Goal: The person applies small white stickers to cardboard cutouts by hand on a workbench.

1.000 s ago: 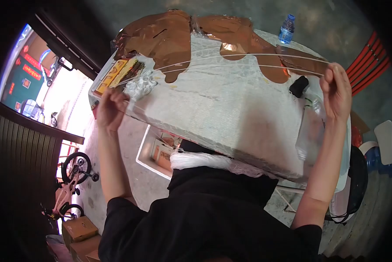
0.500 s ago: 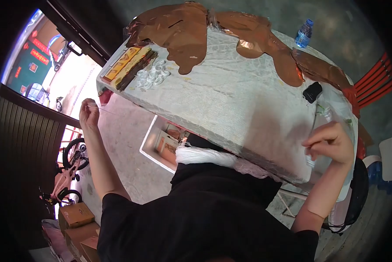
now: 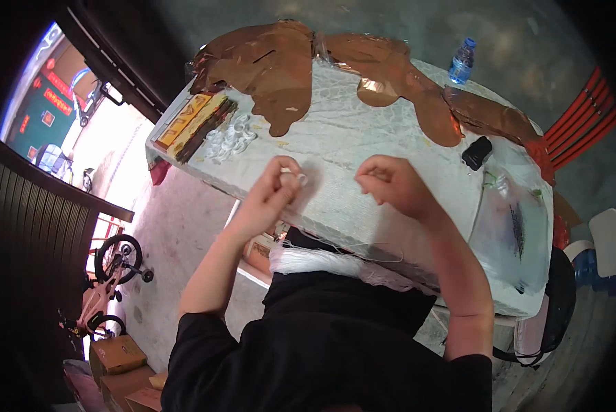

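Both my hands are over the middle of the pale table (image 3: 363, 130). My left hand (image 3: 270, 196) pinches a small white ring between fingers and thumb. My right hand (image 3: 390, 185) is closed, fingertips pinched on a thin white string that trails down toward a bundle of white strings (image 3: 322, 257) lying at the table's near edge on my lap. A pile of small white rings (image 3: 231, 139) lies on the table to the left of my hands.
Brown foil-like sheets (image 3: 280, 58) cover the table's far side. A yellow-and-dark box (image 3: 192, 123) sits at the left end, a black object (image 3: 477, 152) and clear plastic bag (image 3: 514, 220) at the right. A water bottle (image 3: 462, 62) stands beyond. A white bin (image 3: 253, 254) sits below the table.
My hands were spread far apart, stretching the string; they have come together over the table's middle. The left hand now holds a white ring.
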The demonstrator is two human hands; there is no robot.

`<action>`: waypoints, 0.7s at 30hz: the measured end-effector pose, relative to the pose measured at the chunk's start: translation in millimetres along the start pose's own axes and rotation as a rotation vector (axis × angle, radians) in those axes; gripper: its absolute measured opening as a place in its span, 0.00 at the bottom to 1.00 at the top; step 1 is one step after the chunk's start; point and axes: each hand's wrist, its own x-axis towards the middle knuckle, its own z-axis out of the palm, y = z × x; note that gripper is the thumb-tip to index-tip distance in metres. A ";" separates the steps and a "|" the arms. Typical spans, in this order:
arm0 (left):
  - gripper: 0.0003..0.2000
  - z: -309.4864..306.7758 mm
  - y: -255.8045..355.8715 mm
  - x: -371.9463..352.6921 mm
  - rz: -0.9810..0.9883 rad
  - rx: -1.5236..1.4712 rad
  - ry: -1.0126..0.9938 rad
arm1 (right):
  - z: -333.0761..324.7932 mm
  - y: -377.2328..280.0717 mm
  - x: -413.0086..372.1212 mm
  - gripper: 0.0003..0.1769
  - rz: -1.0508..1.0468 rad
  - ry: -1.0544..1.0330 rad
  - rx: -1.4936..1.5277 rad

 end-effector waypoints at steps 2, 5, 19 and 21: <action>0.08 16.2 1.8 6.3 -0.008 0.002 -0.112 | 4.5 11.6 2.5 0.06 0.043 -0.046 0.040; 0.10 33.0 8.5 11.3 -0.077 0.073 -0.209 | 4.8 23.1 0.1 0.07 0.067 -0.137 0.075; 0.07 73.4 -18.1 39.9 0.300 0.264 0.057 | -8.8 20.8 -1.1 0.09 0.012 -0.020 0.545; 0.08 78.9 -16.8 36.7 0.358 0.292 0.089 | -8.5 18.7 -1.0 0.09 0.005 0.044 0.452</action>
